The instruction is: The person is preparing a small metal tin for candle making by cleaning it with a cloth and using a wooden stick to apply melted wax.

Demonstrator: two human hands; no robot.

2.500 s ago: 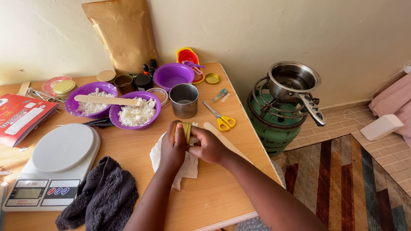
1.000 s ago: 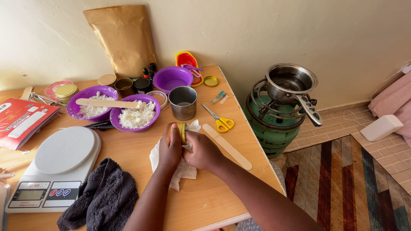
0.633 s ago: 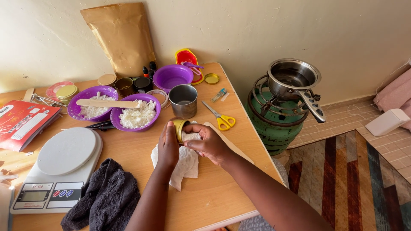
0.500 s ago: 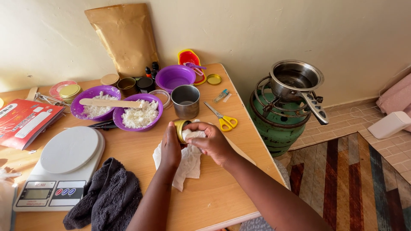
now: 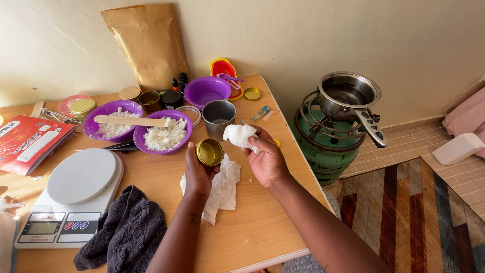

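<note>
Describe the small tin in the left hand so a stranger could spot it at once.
On the wooden table, just in front of the two purple bowls of white flakes, the left hand holds a small round gold tin above a white tissue. Unlike the taller grey metal cup behind it, it is shallow, gold and tipped open toward the camera.

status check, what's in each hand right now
Left hand holds small gold tin, open side up. Right hand pinches crumpled white tissue beside it. More tissue on table under hands; nothing between them.

both hands point(image 5: 199, 169) raised, fingers curled, gripping
</note>
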